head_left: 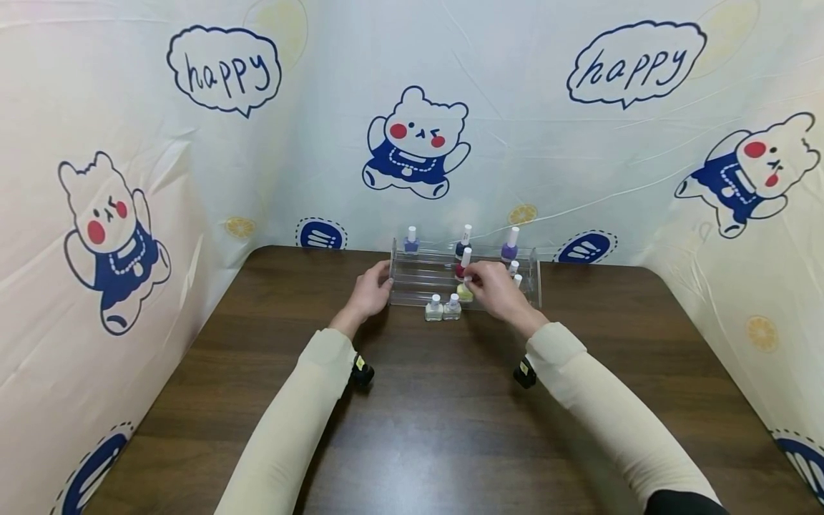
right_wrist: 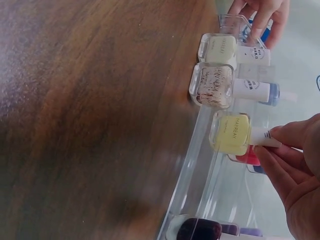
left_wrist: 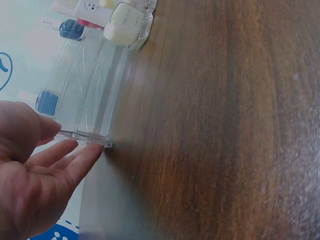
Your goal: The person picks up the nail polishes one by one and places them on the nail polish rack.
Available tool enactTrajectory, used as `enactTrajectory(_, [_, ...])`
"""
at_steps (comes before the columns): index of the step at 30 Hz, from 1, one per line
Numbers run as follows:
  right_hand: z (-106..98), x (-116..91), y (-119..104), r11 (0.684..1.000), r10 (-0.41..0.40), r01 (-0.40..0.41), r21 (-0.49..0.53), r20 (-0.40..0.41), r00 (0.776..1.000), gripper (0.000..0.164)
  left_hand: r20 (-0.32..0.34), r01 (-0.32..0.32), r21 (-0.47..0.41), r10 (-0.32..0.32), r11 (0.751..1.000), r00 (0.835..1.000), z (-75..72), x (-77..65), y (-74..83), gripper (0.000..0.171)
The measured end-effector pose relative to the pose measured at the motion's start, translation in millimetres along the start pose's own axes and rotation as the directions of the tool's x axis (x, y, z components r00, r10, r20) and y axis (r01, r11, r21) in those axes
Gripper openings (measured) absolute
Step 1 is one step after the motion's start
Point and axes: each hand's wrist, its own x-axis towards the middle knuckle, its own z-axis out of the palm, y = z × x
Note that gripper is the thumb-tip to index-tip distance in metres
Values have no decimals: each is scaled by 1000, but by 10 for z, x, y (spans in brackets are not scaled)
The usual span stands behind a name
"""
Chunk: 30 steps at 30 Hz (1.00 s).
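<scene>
My right hand (head_left: 498, 288) pinches the white cap of a yellow nail polish bottle (right_wrist: 233, 133) between thumb and fingers, at the front tier of a clear stepped display rack (head_left: 418, 279). At the rack's left end, my left hand (left_wrist: 45, 172) holds the side panel, thumb and fingers about its edge. Two bottles, a pale cream nail polish (right_wrist: 220, 49) and a speckled nail polish (right_wrist: 214, 86), stand side by side before the rack's front edge. A red nail polish (head_left: 460, 271) sits on a tier behind the yellow one, partly hidden.
On the back tier stand a light blue-violet bottle (head_left: 411, 244), a dark bottle (head_left: 460, 247) and a purple bottle (head_left: 509, 250). More white-capped bottles at the rack's right are partly covered by my right hand. A printed cloth (head_left: 547, 143) hangs behind the brown wooden table (head_left: 425, 415).
</scene>
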Motion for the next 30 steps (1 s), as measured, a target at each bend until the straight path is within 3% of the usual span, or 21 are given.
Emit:
enactTrajectory(23, [55, 19, 4, 1000, 28, -28, 6, 28, 999, 14, -4, -7, -14, 7, 1000, 1000, 0, 10, -3, 47])
enactTrajectory(30, [33, 14, -19, 998, 66, -66, 7, 76, 995, 19, -4, -13, -8, 13, 1000, 1000, -3, 4, -7, 47])
